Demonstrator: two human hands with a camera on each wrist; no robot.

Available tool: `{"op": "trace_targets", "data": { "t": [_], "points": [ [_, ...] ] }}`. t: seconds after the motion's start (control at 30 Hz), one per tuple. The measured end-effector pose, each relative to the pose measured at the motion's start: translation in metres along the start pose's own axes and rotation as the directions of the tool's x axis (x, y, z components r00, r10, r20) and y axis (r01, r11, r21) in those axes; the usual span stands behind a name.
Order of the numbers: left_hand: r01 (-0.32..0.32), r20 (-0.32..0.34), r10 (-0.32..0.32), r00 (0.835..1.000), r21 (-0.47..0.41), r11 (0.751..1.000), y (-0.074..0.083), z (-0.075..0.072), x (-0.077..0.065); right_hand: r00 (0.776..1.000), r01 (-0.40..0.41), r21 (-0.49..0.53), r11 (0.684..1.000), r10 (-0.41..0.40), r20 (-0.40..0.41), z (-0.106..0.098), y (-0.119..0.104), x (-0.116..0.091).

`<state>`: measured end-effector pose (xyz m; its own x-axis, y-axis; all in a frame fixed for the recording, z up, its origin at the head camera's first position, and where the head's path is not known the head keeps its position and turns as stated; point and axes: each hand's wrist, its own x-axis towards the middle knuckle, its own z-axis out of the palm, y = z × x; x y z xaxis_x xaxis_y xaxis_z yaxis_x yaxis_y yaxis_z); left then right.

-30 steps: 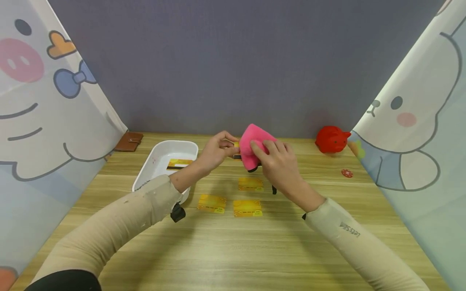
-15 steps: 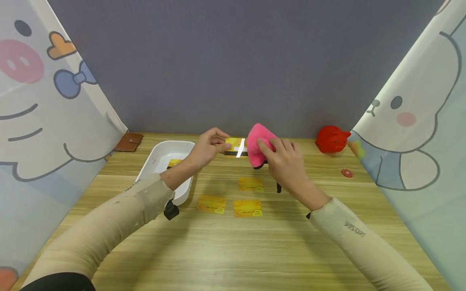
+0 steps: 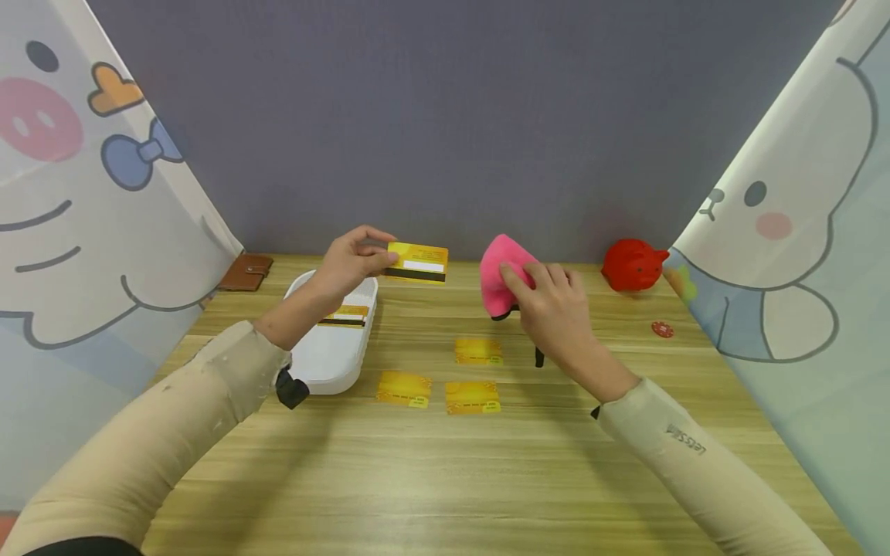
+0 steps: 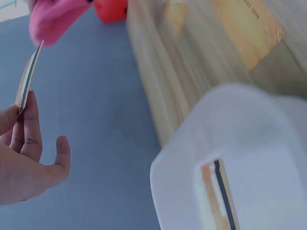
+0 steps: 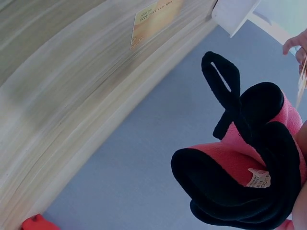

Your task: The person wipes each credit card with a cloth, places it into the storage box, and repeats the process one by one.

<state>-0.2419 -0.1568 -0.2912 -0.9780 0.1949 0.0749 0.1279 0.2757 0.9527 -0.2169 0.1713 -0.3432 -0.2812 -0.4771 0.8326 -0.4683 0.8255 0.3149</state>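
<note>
My left hand (image 3: 350,264) pinches a yellow bank card (image 3: 426,253) by its left end, its black stripe facing me, just past the back right of the white plastic tray (image 3: 351,382). In that tray lies another yellow card (image 4: 221,196), stripe side up. My right hand (image 3: 559,309) grips a pink fleece pouch-like thing (image 3: 497,270) above the table, right of the card. In the right wrist view this pink thing shows thick black edging, a white label (image 5: 259,178) inside and a hanging black loop (image 5: 220,79); its kind is unclear.
Three yellow cards (image 3: 405,388) lie face up on the wooden table (image 3: 445,479), below the hands. A brown wallet (image 3: 246,272) is at the back left. A red piggy bank (image 3: 633,265) and a red chip (image 3: 663,330) are on the right. A grey wall stands behind.
My left hand has drawn the card leftward out from beside the pink thing and lifted it toward the tray. My right hand has shifted slightly right with the pink thing.
</note>
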Motion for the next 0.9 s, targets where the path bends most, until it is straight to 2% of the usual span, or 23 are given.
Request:
{"op": "trace_targets", "data": {
  "t": [0.1, 0.23, 0.33, 0.47, 0.67, 0.9],
  "points": [
    [0.016, -0.046, -0.015, 0.999, 0.022, 1.000, -0.002, -0.018, 0.000, 1.000, -0.005, 0.006, 1.000, 0.005, -0.009, 0.000, 0.000, 0.000],
    [0.080, -0.098, -0.068, 0.993, 0.129, 0.988, -0.010, -0.041, -0.001, 1.000, -0.009, 0.011, 1.000, 0.009, -0.020, 0.001, -0.001, -0.001],
    [0.150, -0.113, -0.127, 0.985, 0.232, 0.961, -0.020, -0.058, -0.001, 1.000, -0.008, 0.007, 1.000, 0.008, -0.022, 0.002, -0.001, -0.001],
    [0.244, -0.113, -0.219, 0.969, 0.323, 0.915, -0.035, -0.076, 0.001, 1.000, -0.006, 0.005, 1.000, 0.006, -0.020, 0.002, -0.002, -0.001],
    [0.373, -0.109, -0.359, 0.927, 0.364, 0.854, -0.053, -0.087, 0.006, 1.000, -0.009, 0.009, 1.000, 0.009, -0.023, 0.002, -0.003, -0.002],
    [0.417, -0.009, -0.446, 0.895, 0.370, 0.830, -0.067, -0.092, 0.015, 0.999, -0.007, 0.004, 1.000, 0.007, -0.041, 0.002, -0.002, 0.000]
  ]
}}
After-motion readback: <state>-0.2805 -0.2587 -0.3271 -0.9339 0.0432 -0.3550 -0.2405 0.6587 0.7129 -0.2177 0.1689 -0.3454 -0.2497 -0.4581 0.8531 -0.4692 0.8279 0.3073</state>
